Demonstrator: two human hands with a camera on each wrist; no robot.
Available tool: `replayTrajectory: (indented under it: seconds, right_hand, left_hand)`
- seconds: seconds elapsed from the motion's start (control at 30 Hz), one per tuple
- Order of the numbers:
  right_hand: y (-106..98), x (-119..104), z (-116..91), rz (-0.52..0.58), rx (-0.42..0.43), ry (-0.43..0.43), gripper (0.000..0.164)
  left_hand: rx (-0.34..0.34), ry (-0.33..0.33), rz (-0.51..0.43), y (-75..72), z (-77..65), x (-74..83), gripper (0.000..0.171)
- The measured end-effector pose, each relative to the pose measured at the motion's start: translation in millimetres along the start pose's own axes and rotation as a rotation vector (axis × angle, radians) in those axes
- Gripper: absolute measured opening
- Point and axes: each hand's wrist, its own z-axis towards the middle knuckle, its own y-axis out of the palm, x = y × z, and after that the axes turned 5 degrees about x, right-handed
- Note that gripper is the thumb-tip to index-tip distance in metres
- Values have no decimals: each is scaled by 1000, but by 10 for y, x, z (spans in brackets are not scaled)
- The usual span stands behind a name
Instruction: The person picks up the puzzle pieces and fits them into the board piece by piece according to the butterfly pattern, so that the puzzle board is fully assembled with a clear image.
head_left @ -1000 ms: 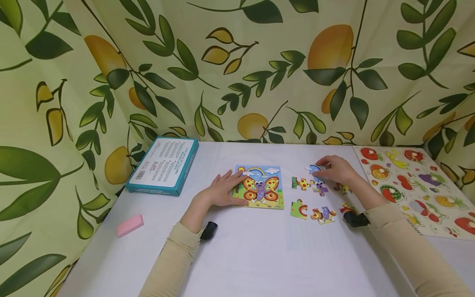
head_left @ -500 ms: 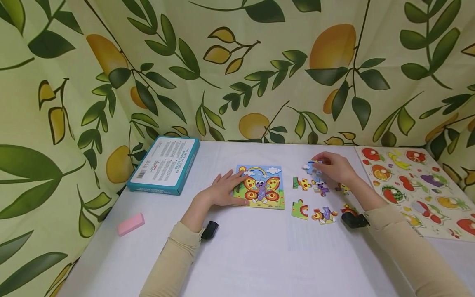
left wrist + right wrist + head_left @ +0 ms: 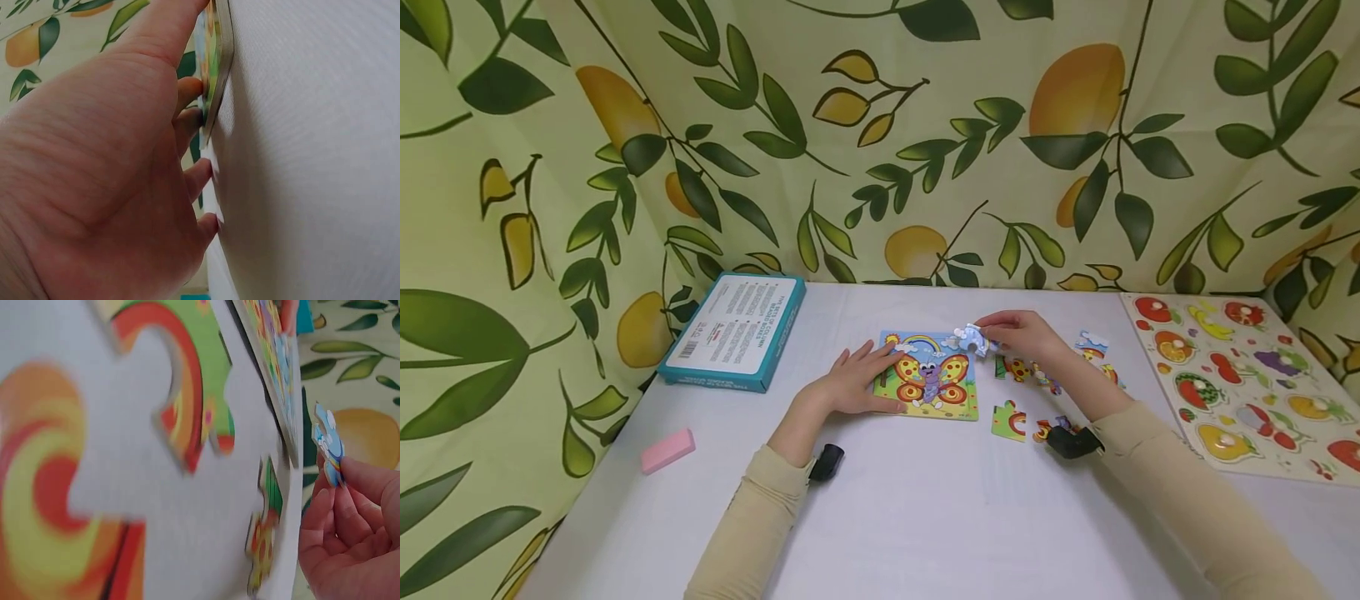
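Note:
A square butterfly puzzle board (image 3: 943, 390) lies mid-table. My left hand (image 3: 856, 382) rests on its left side with fingers spread, the thumb along the near edge; in the left wrist view the board's edge (image 3: 220, 62) stands beside the fingers. My right hand (image 3: 1026, 337) pinches a light-blue jigsaw piece (image 3: 972, 339) over the board's upper right corner. That piece (image 3: 329, 450) shows clouds and a bit of rainbow in the right wrist view, held between thumb and fingers. Below the right forearm lie several loose jigsaw pieces, one green with a red arc (image 3: 1009, 421).
A flat teal-and-white box (image 3: 737, 333) lies at the back left, with a pink block (image 3: 667, 452) nearer the front. On the right is a large fruit board (image 3: 1228, 408). Patterned cloth (image 3: 917, 167) hangs behind the white table.
My right hand has lifted the blue jigsaw piece from the loose group and carried it left to the board's upper right corner. The left hand has stayed on the board.

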Motion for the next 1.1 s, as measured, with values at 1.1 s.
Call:
replayTrajectory:
  seconds: [1.1]
  right_hand:
    - [683,-369,199,-266,18,-263,18]
  left_hand:
    - [-3,2,2,-18,2,4,88]
